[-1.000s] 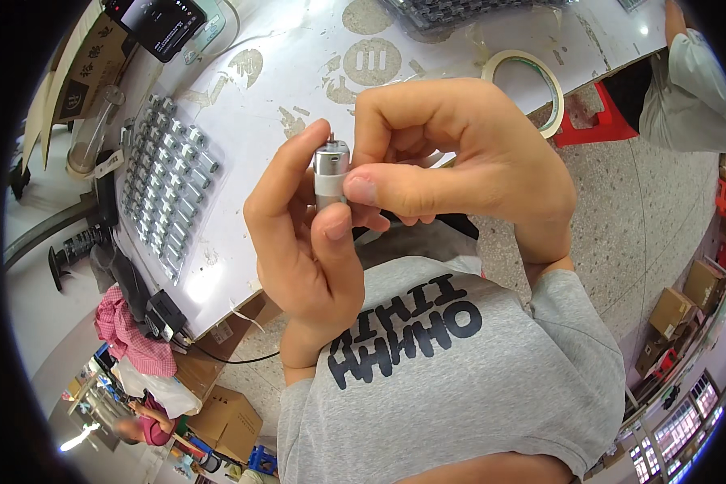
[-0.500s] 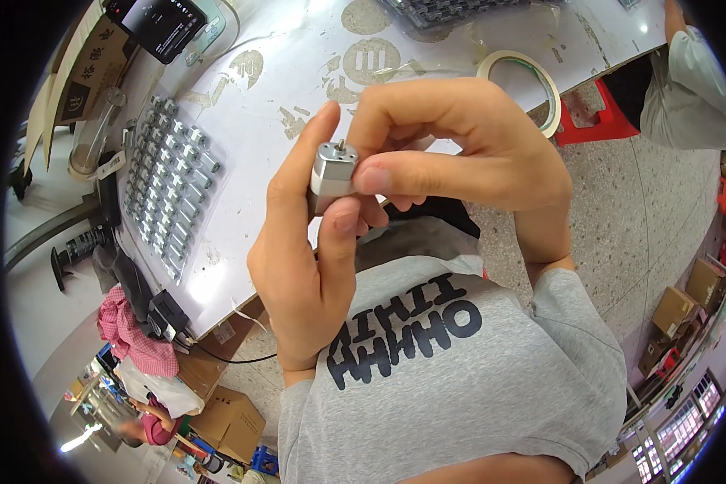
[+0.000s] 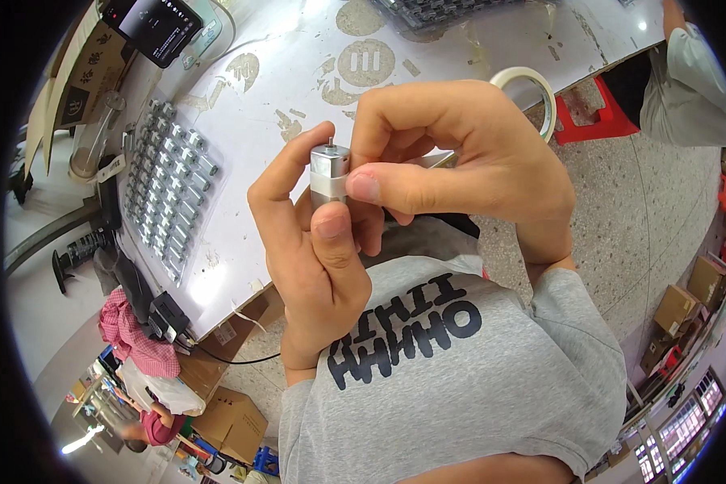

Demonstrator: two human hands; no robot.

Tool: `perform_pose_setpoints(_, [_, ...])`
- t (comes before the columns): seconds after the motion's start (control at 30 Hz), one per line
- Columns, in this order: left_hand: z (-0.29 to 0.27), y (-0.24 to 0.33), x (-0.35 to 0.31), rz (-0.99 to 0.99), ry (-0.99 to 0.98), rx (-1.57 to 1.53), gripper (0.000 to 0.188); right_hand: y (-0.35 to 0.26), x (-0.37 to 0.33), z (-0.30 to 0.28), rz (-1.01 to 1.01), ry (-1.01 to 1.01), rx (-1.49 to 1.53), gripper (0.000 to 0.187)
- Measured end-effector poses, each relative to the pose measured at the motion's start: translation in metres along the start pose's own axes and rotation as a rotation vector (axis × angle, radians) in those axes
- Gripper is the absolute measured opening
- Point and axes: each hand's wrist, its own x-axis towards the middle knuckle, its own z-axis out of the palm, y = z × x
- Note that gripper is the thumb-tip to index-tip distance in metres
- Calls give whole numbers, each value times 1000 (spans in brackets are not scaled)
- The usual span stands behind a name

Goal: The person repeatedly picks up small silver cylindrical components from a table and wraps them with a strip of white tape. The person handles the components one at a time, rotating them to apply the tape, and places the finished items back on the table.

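Note:
A small silver electric motor with a thin shaft on top stands nearly upright between my two hands. Around its middle runs a whitish band, perhaps tape or a label. My left hand grips the motor's lower part, thumb in front and fingers curled behind. From the right, my right hand pinches at the band's side with thumb and index finger. Whether a loose end of the band lies under that thumb is hidden.
At left on the white table lies a clear tray of motors. More dark trays sit at the far edge. A tape roll, a phone and a red stool are around. Another person's sleeve shows at far right.
The motor has turned and tilted more upright, so its side shows more and its top less. My left hand has shifted its grip lower; my right thumb stays at the band.

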Motion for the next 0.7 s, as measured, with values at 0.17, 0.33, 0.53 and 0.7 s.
perform_pose_setpoints(0.17, [3, 0, 0, 18, 51, 17, 49, 4, 2, -2, -80, -32, -73, 13])
perform_pose_setpoints(0.33, [4, 0, 0, 33, 42, -15, 49, 4, 1, 2, -103, -9, -69, 11])
perform_pose_setpoints(0.53, [1, 3, 0, 20, 0, -39, 44, 6, -3, 12, -116, 114, -48, 8])
perform_pose_setpoints(0.7, [-9, -5, 11, 203, -5, 211, 26, 15, -3, 9, -324, 183, -375, 6])
